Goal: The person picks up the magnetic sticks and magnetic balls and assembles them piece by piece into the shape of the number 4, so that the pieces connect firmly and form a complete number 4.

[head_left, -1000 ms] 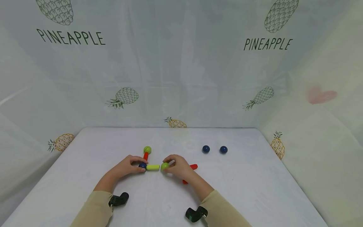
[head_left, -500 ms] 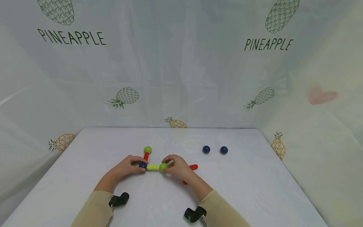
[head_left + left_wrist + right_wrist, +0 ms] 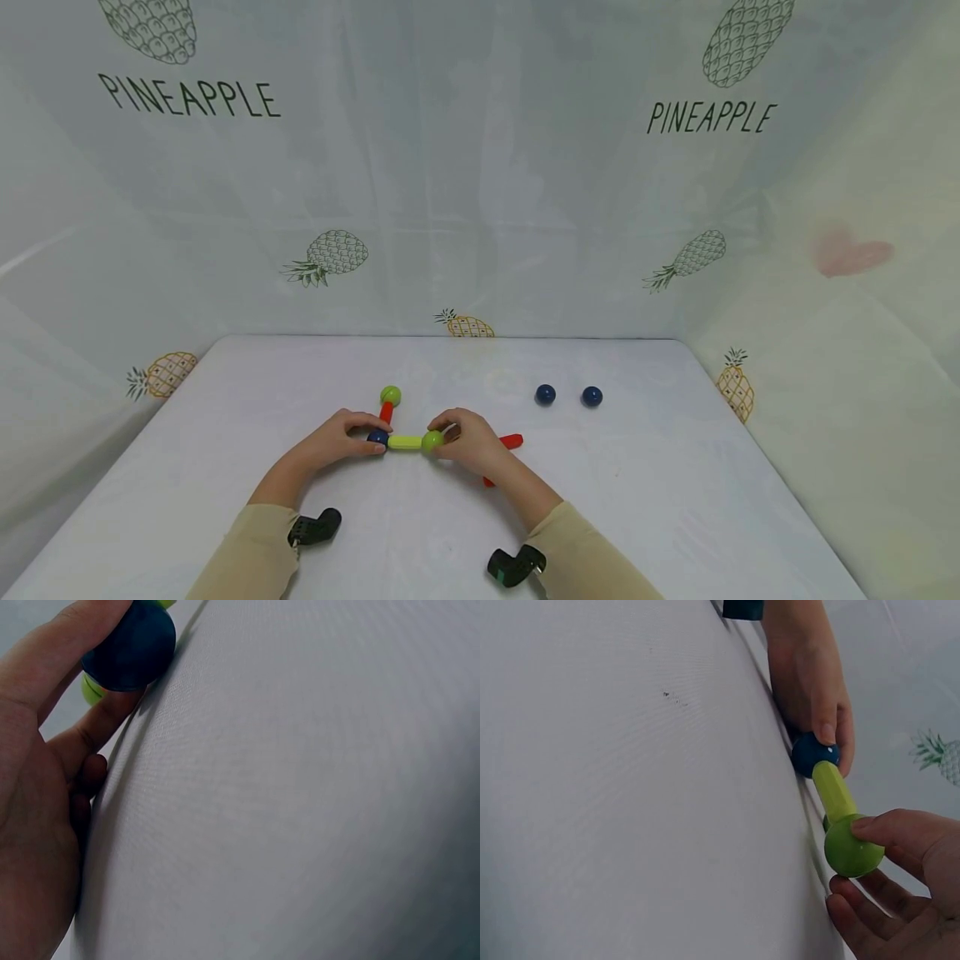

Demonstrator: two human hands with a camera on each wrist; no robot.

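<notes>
– What are the hands doing?
– There are two, both clamped on something. The left hand (image 3: 337, 439) pinches one blue ball (image 3: 377, 440) between thumb and fingers; the right hand (image 3: 472, 442) pinches one green ball (image 3: 431, 442) likewise.
– So where do those two lie?
– Each at the fingertips of its hand, in the gap between the hands. One yellow rod (image 3: 405, 442) bridges them, an end touching each ball.
– How many balls altogether?
– Five: three blue, two green. The back green ball (image 3: 391, 396) sits just beyond the left fingers, touching the far end of a red rod (image 3: 386, 412). Its near end goes behind the fingers; whether it meets the blue ball I can't tell.
– And the other blues?
– A pair of loose balls (image 3: 545, 395), near each other but apart, well to the right of both hands on the white table (image 3: 645, 500).
– Any more red?
– Two red ends (image 3: 513, 442), one on each side of the right forearm. The arm covers the rest, so one rod or two, I can't tell.
</notes>
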